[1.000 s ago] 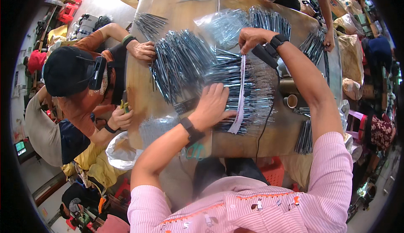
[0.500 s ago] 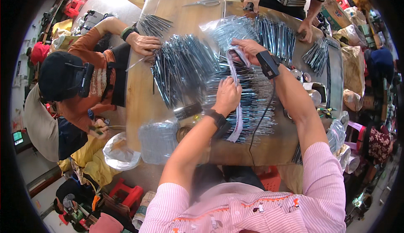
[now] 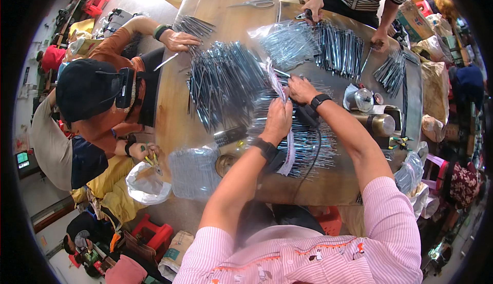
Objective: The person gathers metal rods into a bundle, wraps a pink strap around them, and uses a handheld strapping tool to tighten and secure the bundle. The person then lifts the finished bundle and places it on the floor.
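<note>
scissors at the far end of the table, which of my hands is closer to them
Right. The right hand lies further up the table, below the scissors. The left hand sits lower, nearer the person, on the metal pieces.

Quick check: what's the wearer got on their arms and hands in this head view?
Both forearms are bare, with pink-and-white striped sleeves ending above the elbows. The left hand has a black band at the wrist with a bulky black unit on it. The right hand has a black watch-style band too, and a thin black cable hangs down near that wrist. No gloves; I can't make out any rings.
</note>
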